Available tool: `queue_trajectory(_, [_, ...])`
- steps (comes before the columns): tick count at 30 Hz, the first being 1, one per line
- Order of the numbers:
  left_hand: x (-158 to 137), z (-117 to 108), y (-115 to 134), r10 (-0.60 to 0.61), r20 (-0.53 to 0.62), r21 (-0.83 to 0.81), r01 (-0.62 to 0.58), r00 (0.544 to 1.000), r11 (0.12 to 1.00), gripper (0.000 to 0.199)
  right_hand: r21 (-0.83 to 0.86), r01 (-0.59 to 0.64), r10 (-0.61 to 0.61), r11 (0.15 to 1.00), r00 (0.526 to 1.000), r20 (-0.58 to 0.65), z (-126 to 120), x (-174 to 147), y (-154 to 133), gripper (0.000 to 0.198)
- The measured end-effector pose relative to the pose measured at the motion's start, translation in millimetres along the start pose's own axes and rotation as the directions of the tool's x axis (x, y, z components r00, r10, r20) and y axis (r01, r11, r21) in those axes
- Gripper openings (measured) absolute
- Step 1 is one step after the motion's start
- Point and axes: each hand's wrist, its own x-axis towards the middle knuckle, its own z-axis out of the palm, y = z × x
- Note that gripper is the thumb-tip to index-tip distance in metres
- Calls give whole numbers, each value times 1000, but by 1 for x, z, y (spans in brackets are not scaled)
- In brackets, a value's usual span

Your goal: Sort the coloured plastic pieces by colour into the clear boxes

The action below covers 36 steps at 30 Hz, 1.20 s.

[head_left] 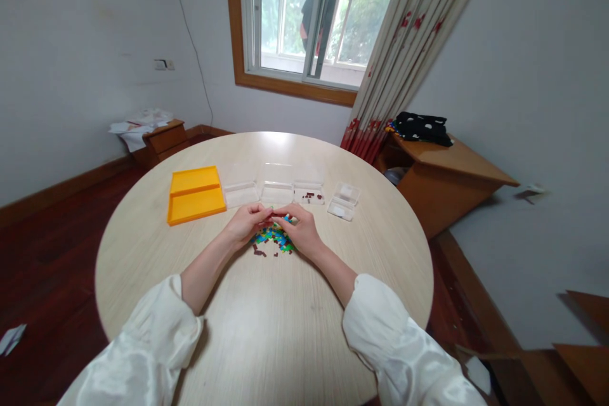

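My left hand and my right hand meet over a pile of small building bricks in blue, green, yellow, white and brown. Both hands are closed, thumbs and fingers pinched together. Between the fingertips a small brown brick shows in part; the fingers cover most of it. A few loose brown bricks lie at the near edge of the pile. Just beyond my right hand, an open clear plastic box has several brown bricks in it.
On the round table, an open yellow case lies left of the clear boxes. Two more open clear boxes stand in the middle, and a smaller clear box lies at the right. A wooden cabinet with black cloth stands beyond the table.
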Motion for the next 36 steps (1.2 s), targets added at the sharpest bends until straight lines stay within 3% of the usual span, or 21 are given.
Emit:
queue_trajectory(13, [1,-3,-3,-50,28,-78,52,998,996,34,-62,47,-47,997,999,3,-1,1,-5,11])
queue_trajectory(23, [1,-3,-4,-59,14,-37,59,998,998,36,-95,47,-48,994,999,-2,-3,2,-8,11])
queue_trajectory(36, [-4,2,1,-36,107,24,33,994,999,34,-93,39,-37,995,999,26,-3,2,-6,14])
